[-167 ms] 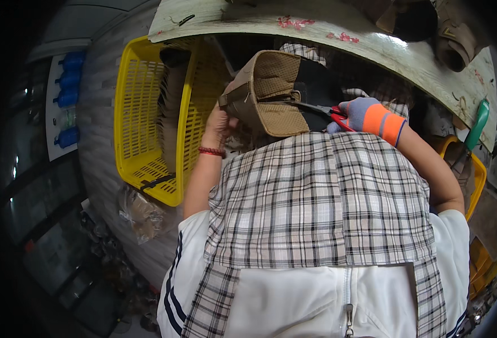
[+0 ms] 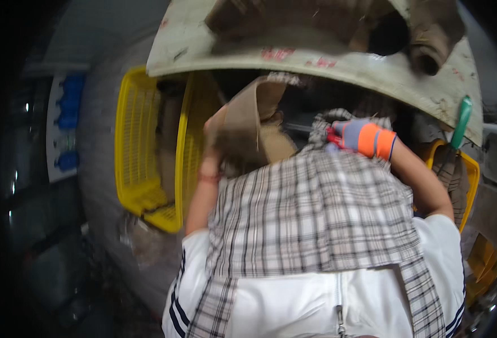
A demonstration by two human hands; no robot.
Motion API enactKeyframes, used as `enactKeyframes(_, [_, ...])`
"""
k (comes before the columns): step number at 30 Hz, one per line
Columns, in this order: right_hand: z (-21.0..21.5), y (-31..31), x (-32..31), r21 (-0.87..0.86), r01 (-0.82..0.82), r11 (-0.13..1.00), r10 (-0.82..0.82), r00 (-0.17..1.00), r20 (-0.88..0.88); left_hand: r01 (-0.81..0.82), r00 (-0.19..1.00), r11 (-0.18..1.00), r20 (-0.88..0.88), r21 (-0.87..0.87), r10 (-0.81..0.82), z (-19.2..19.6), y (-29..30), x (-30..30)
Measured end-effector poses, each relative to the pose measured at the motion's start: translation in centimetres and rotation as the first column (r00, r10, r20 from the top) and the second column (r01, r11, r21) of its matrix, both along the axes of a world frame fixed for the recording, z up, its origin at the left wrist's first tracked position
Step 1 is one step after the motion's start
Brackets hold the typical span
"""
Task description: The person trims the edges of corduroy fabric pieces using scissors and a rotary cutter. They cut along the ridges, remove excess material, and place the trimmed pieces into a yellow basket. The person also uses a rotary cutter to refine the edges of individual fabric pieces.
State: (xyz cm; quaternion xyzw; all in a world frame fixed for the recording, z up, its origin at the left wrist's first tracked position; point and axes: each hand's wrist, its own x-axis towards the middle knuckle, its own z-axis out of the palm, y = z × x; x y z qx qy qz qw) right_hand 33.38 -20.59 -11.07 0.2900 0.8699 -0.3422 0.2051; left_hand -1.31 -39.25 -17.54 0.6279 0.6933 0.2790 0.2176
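Brown, curved fabric piece [image 2: 238,121] is lying at nine o'clock from the gloved grey-and-orange right hand [image 2: 362,137], which is clasping red-handled metal scissors [image 2: 334,137] aimed nine-ward, while the bare left hand [image 2: 211,149], fingers mostly hidden, is gripping its nine-o'clock side.

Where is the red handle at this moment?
In the head view, the red handle is in the upper half, right of centre, held by the gloved right grip, to the right of the brown piece in the left grip.
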Motion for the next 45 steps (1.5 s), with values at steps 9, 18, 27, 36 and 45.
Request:
enactKeyframes(9, [7.5, -2.9, -0.7, -0.603, 0.357, 0.713, -0.701, 0.399, -0.591, 0.085, 0.792, 0.952, 0.560, 0.293, -0.243, 14.7, 11.0, 7.2])
enactKeyframes(18, [10.0, 0.2, 0.8, -0.289, 0.716, 0.635, -0.412, -0.002, -0.911, 0.691, 0.694, 0.595, -0.607, 0.411, -0.387, 17.3, 26.0, 12.2])
enactKeyframes(27, [4.3, 15.6, -3.1, 0.066, 0.939, 0.337, -0.409, 0.209, -0.888, 0.073, 0.975, 0.993, -0.202, -0.093, -0.091, 18.5, 37.5, -0.4])
enactKeyframes(36, [-5.6, 23.1, -6.5, -0.708, 0.404, 0.579, -0.729, -0.133, -0.672, 0.130, 0.972, 0.990, -0.204, 0.061, -0.115, 17.2, 30.5, -3.0])
enactKeyframes(45, [-7.3, 22.0, 0.0, -0.743, 0.452, 0.494, -0.760, -0.192, -0.621, -0.284, 0.898, 0.520, 0.033, 0.805, 0.440, 15.0, 26.7, -1.4])
